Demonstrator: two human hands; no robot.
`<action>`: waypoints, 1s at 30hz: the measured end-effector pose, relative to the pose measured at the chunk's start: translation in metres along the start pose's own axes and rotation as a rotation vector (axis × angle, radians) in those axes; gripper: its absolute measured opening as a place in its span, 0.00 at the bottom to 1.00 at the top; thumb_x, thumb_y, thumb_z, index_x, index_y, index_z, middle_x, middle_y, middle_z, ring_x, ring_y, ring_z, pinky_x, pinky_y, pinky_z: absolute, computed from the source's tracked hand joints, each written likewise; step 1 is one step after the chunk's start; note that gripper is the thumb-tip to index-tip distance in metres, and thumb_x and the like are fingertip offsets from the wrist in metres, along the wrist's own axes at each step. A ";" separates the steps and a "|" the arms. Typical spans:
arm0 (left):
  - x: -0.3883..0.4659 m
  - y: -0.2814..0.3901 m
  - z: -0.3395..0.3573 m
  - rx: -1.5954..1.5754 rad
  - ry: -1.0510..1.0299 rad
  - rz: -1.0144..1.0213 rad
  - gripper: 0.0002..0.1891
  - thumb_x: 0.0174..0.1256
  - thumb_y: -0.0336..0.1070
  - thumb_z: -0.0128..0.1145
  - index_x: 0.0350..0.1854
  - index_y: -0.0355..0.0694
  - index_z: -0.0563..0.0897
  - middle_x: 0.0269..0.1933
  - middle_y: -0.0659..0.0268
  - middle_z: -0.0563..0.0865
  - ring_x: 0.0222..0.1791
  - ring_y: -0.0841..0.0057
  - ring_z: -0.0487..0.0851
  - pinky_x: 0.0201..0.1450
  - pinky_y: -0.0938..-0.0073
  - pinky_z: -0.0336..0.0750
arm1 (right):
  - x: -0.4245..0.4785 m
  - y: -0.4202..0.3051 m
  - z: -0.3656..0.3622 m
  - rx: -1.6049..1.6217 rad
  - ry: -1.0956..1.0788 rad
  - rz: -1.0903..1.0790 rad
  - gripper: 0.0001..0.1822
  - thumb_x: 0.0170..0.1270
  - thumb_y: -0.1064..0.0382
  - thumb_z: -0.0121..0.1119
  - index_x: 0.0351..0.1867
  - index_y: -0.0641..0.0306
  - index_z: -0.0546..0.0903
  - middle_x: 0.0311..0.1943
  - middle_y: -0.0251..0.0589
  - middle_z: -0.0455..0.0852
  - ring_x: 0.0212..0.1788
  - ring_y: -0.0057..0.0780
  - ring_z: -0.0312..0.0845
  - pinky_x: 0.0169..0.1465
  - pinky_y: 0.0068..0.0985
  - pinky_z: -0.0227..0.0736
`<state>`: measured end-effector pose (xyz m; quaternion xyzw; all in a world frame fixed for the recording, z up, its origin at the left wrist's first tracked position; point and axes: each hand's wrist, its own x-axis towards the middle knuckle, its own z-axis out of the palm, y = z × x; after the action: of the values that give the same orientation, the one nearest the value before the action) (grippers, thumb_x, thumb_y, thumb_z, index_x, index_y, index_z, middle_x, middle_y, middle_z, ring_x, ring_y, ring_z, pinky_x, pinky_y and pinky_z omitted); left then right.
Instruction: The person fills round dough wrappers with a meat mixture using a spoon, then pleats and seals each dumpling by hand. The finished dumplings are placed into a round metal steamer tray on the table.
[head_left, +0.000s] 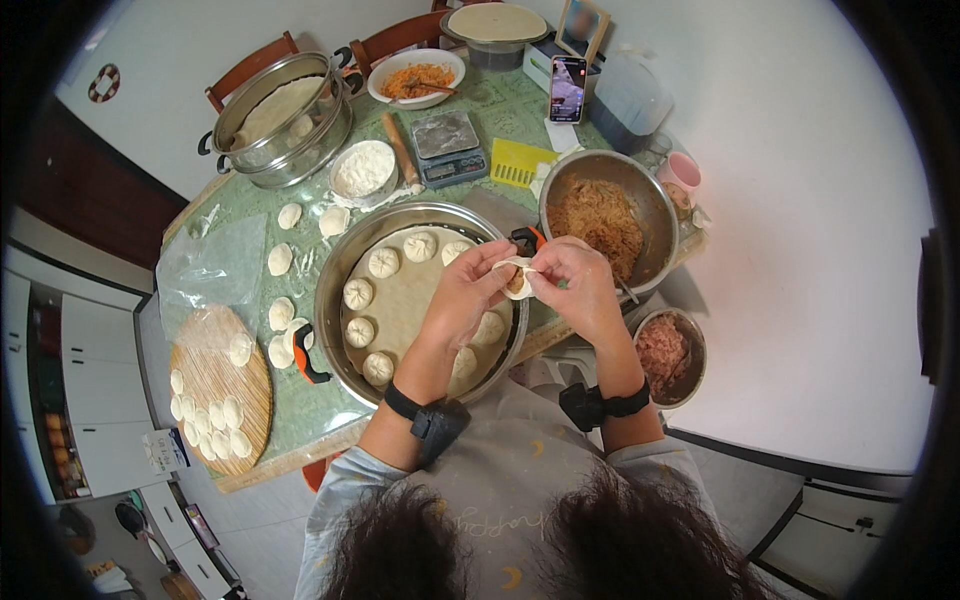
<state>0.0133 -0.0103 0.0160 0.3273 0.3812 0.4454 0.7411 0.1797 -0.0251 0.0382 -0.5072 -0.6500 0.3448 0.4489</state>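
Observation:
My left hand (480, 274) cups a round dough wrapper (525, 289) with brown filling showing in its middle. The fingers of my right hand (574, 277) pinch the wrapper's edge from the other side. Both hands are over the right rim of a steel steamer tray (328, 289) with orange-and-black handles. Pleated buns (384, 262) sit in a ring on the tray's pale liner (397, 300), some partly hidden by my left arm. Just beyond my right hand is a steel bowl of brown filling (596, 214), with a utensil handle sticking out near its front rim.
Flattened dough pieces (280, 259) lie left of the tray, more on a round wooden board (251, 390). Behind stand a flour bowl (365, 171), rolling pin (401, 150), kitchen scale (448, 146), yellow scraper (517, 161), stacked steamer (277, 127) and phone (568, 90). A minced-meat bowl (667, 356) is at right.

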 end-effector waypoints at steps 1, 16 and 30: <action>0.002 -0.003 -0.003 0.026 0.005 0.002 0.15 0.65 0.29 0.56 0.54 0.35 0.78 0.45 0.66 0.84 0.40 0.83 0.81 0.43 0.82 0.75 | 0.000 -0.002 0.000 0.013 0.007 0.013 0.05 0.50 0.74 0.64 0.29 0.68 0.79 0.35 0.38 0.79 0.32 0.20 0.75 0.33 0.18 0.72; 0.008 -0.011 -0.009 0.419 -0.075 0.177 0.13 0.61 0.22 0.54 0.48 0.31 0.81 0.42 0.65 0.85 0.36 0.85 0.79 0.40 0.83 0.75 | -0.003 -0.003 -0.002 -0.137 -0.003 -0.087 0.08 0.51 0.73 0.64 0.33 0.65 0.78 0.32 0.38 0.78 0.29 0.23 0.75 0.34 0.20 0.72; 0.005 -0.010 0.009 -0.178 -0.010 -0.064 0.15 0.65 0.28 0.56 0.53 0.36 0.77 0.47 0.66 0.82 0.44 0.82 0.81 0.43 0.81 0.77 | 0.002 -0.003 0.001 -0.049 0.155 -0.039 0.05 0.49 0.73 0.63 0.28 0.66 0.79 0.34 0.41 0.78 0.30 0.29 0.77 0.33 0.21 0.73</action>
<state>0.0271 -0.0110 0.0107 0.2498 0.3467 0.4521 0.7829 0.1780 -0.0241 0.0410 -0.5305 -0.6312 0.2798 0.4918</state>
